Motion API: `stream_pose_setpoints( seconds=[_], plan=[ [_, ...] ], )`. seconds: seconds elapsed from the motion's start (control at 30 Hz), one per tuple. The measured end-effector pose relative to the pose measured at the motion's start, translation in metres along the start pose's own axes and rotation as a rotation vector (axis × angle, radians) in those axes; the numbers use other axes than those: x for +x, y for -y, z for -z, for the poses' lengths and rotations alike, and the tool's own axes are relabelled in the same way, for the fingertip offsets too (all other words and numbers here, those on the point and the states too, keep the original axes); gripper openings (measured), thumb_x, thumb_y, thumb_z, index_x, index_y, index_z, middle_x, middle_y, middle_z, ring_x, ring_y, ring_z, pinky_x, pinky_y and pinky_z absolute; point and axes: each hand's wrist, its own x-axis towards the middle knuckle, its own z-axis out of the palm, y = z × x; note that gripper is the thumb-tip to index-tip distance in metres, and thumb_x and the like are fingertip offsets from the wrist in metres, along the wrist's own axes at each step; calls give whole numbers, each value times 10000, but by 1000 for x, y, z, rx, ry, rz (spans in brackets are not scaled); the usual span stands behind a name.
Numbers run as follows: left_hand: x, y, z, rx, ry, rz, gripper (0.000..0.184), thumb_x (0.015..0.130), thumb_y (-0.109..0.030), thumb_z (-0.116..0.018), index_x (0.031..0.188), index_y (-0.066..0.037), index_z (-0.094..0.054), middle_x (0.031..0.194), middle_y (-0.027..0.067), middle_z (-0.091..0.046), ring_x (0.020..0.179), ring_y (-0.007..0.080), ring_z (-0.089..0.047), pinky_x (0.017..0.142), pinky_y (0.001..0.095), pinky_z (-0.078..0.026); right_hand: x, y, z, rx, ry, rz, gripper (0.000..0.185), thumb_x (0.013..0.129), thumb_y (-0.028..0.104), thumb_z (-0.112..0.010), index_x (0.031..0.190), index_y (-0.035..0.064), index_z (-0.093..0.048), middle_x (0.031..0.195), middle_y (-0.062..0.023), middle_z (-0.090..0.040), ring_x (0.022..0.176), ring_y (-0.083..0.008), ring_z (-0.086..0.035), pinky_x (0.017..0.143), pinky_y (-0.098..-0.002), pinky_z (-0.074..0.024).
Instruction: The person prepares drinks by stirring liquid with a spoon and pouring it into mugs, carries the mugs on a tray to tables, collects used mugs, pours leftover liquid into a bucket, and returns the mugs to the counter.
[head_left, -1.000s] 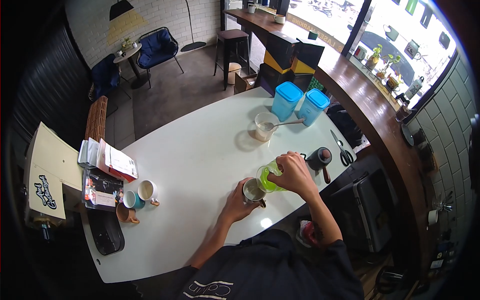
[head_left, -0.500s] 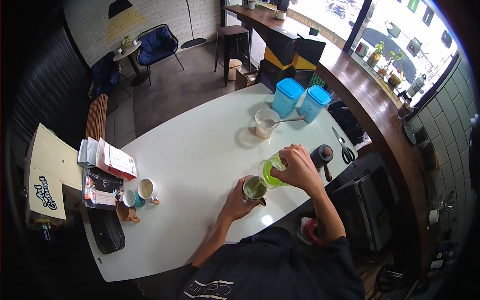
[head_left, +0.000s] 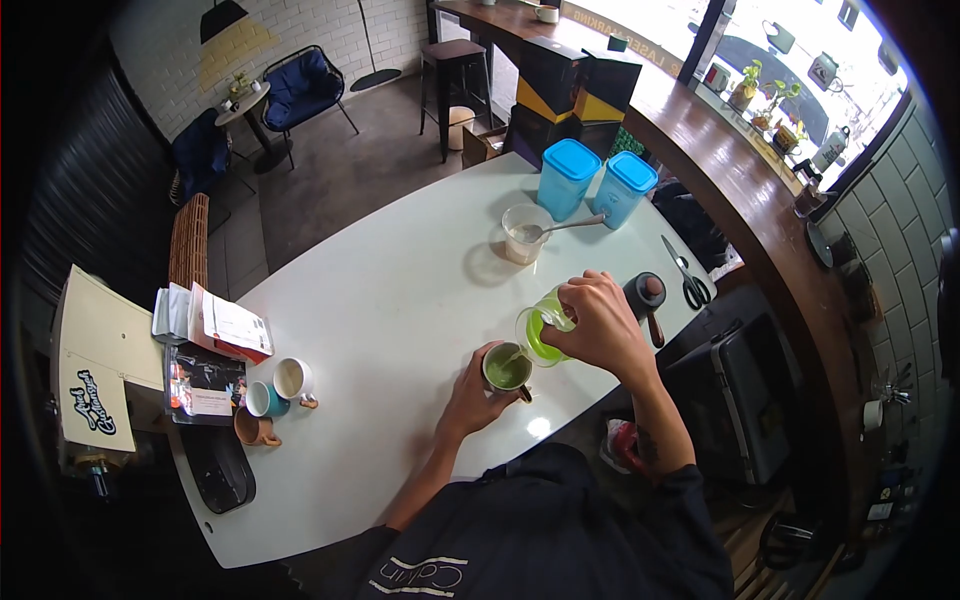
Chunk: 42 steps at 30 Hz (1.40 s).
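My left hand (head_left: pixel 474 397) is wrapped round a mug (head_left: pixel 507 367) with green liquid inside, its handle pointing toward my body. Just right of the mug, my right hand (head_left: pixel 600 318) grips a clear glass jug (head_left: pixel 543 333) of bright green liquid. The jug is tilted, with its lip over the mug's rim, and a thin stream seems to run into the mug. Farther back stands a clear plastic cup (head_left: pixel 525 236) with a whitish residue and a spoon (head_left: pixel 572 226) resting in it.
Two blue lidded containers (head_left: pixel 568 182) stand at the table's far end. Right of my hand are a dark pot with a wooden handle (head_left: pixel 645 294) and black scissors (head_left: pixel 688 280). Several cups (head_left: pixel 292 378), papers (head_left: pixel 228 325) and a black case (head_left: pixel 222 470) are on the left.
The green liquid in the mug looks higher and fuller. Both hands keep their grips, the jug still tilted over the mug. My view has shifted slightly.
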Motion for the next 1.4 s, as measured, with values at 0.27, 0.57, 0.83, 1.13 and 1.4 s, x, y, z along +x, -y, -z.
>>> stream_pose_setpoints(
  seconds=[0.27,0.57,0.83,1.13,1.4],
  plan=[
    [0,-4,0,12,-36,-59,739,730,-162,-826,1328,-95,-396,1216,146,-583,1109,325,-593,888,411,-502,-1,2,1,-5,26,-5,293,601,223,-722,610,-14,-550,621,-105,-526,692,-269,-490,707,-366,-393],
    [0,-3,-1,-33,-17,-16,772,723,-175,-836,1340,-97,-377,1200,146,-593,1106,331,-595,885,421,-503,-1,5,7,-18,57,-16,274,634,232,-695,620,-20,-588,629,-132,-570,722,-279,-505,749,-378,-408],
    [-1,2,-2,1,-35,-52,771,722,-172,-836,1340,-85,-384,1202,147,-593,1107,323,-595,888,417,-500,-2,4,5,-18,52,1,292,622,241,-705,623,-22,-581,634,-123,-562,709,-269,-502,730,-366,-404],
    [0,5,-4,-60,-36,-52,753,731,-161,-831,1335,-71,-391,1193,150,-596,1091,302,-606,878,397,-505,-3,3,1,-24,56,-5,309,618,249,-724,626,-26,-582,629,-118,-561,696,-264,-507,721,-360,-404],
    [-1,10,-4,-39,-26,-28,765,729,-192,-834,1338,-70,-389,1211,146,-586,1097,300,-601,887,388,-504,-7,-6,-13,-16,89,-37,287,636,251,-691,640,-23,-607,636,-144,-583,709,-295,-524,736,-383,-412]
  ],
)
